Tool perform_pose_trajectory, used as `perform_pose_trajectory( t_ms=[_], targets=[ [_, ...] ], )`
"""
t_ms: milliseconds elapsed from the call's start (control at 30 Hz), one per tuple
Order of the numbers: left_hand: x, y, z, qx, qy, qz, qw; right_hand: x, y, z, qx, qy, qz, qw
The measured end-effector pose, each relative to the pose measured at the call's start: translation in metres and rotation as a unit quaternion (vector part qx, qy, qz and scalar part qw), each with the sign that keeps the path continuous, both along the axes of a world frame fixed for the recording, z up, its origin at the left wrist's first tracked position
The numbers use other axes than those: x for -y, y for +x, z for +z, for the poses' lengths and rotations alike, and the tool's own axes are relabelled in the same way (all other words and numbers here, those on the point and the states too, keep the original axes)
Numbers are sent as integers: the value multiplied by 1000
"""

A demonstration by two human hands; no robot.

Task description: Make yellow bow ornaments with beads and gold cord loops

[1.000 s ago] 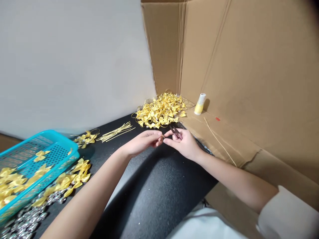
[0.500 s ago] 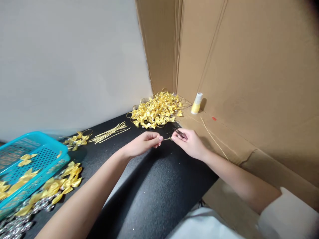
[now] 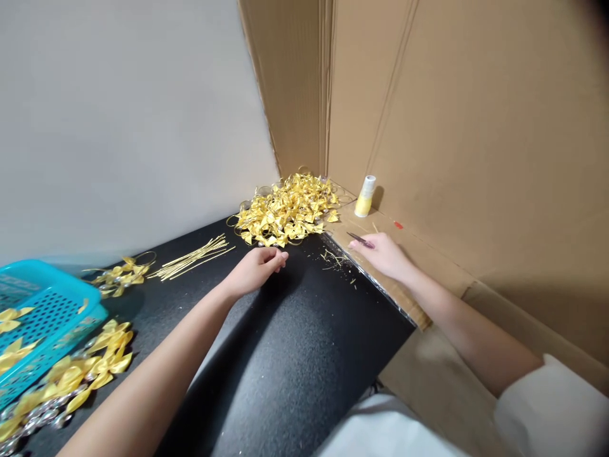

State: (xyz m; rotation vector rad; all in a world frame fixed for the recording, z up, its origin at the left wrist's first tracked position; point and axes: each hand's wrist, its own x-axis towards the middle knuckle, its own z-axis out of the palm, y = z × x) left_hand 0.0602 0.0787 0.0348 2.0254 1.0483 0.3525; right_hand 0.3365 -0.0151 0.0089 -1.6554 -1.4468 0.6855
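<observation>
My left hand [image 3: 259, 268] hovers over the black table, thumb and fingertips pinched together; anything between them is too small to make out. Off to the right, my right hand [image 3: 383, 255] is closed around dark thread snips [image 3: 361, 240], whose pointed end sticks out to the left above the cardboard. Between the hands, short gold clippings [image 3: 334, 259] are scattered by the table edge. Beyond my left hand lies a heap of yellow ribbon bows [image 3: 290, 209] with gold loops and clear beads. A bundle of straight gold cords [image 3: 193, 257] rests to its left.
A blue plastic basket [image 3: 71, 337] with yellow bows stands at the left. More bows with clear beads [image 3: 90, 371] lie in front of it, and a small cluster [image 3: 121, 276] behind. A white-and-yellow thread spool [image 3: 365, 197] stands on cardboard. Cardboard walls [image 3: 451, 127] close off the right.
My hands have moved apart: the right, with the snips, went rightward over the cardboard, the left slightly left. The thin gold cord that was stretched between them no longer shows. The view shifted slightly.
</observation>
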Motion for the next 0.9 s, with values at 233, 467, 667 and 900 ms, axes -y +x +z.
perform_pose_trajectory(
  t_ms=[233, 467, 667, 900],
  targets=[
    [13, 9, 2, 28, -33, 16, 999, 19, 3, 21, -79, 69, -88, 991],
    [67, 57, -5, 121, -126, -107, 979, 69, -46, 7, -153, -16, -32, 988],
    [85, 87, -14, 193, -203, -74, 957, 78, -51, -7, -184, 21, -68, 980],
    [74, 90, -17, 190, -129, -30, 973, 77, -35, -17, -244, 48, -87, 965]
  ],
)
